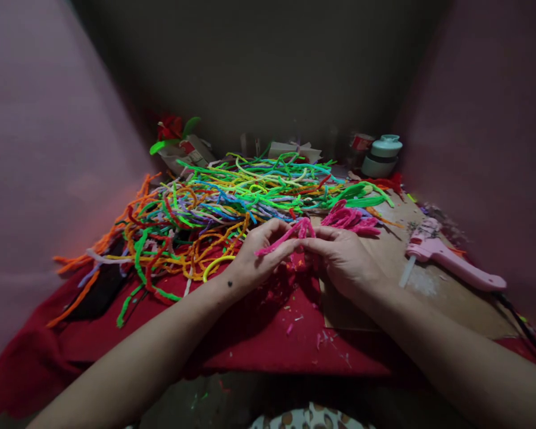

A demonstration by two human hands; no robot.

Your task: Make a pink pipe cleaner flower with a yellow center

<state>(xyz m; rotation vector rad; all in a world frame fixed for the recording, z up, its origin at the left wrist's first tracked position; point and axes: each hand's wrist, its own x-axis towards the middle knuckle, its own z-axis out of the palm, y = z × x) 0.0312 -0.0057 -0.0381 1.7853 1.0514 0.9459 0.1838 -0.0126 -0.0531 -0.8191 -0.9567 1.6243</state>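
Observation:
A bent pink pipe cleaner (304,226) is held between both hands above the table's front part. My left hand (264,244) pinches it between thumb and fingers, and one end pokes out to the left over the thumb. My right hand (343,256) grips the same piece from the other side, its thumb and fingertips close to the left ones. Just behind the right hand lies a bunch of looped pink pipe cleaners (351,220). Part of the held piece is hidden by the fingers.
A large heap of coloured pipe cleaners (250,185) spreads over the red cloth (259,333). To the right, a pink glue gun (451,259) with a cord rests on a cardboard sheet (393,244). A light blue lidded bottle (383,156) stands at the back right.

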